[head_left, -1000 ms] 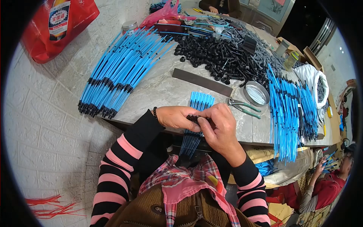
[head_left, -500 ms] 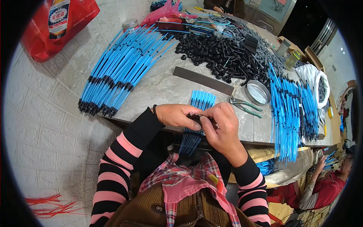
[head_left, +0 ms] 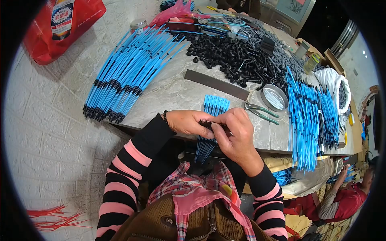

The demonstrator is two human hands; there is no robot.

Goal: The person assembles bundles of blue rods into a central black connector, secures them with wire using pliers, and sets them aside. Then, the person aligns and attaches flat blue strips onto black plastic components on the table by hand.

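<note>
At the table's front edge, my left hand (head_left: 188, 122) and my right hand (head_left: 236, 130) meet over a fanned row of blue strips (head_left: 216, 105). Both hands are closed, thumbs and fingers pinching a small dark piece (head_left: 207, 123) between them, partly hidden by the fingers. The strips' wide ends lie flat on the table beyond my hands; their thin ends hang below, over the edge. Right of my right hand lie green-handled pliers (head_left: 262, 112), and beyond the strips a dark flat bar (head_left: 216, 84).
Blue ties (head_left: 120, 76) lie in a large bundle at the left, more (head_left: 303, 120) at the right. Black parts (head_left: 225, 56) are heaped behind, near a round tin (head_left: 274, 97). A co-worker in red (head_left: 341, 205) is at the lower right; another person (head_left: 241, 6) sits across the table.
My hands stay nearly in place, still pinching the dark piece. The hanging thin ends have shifted slightly. The co-worker at the lower right has moved an arm.
</note>
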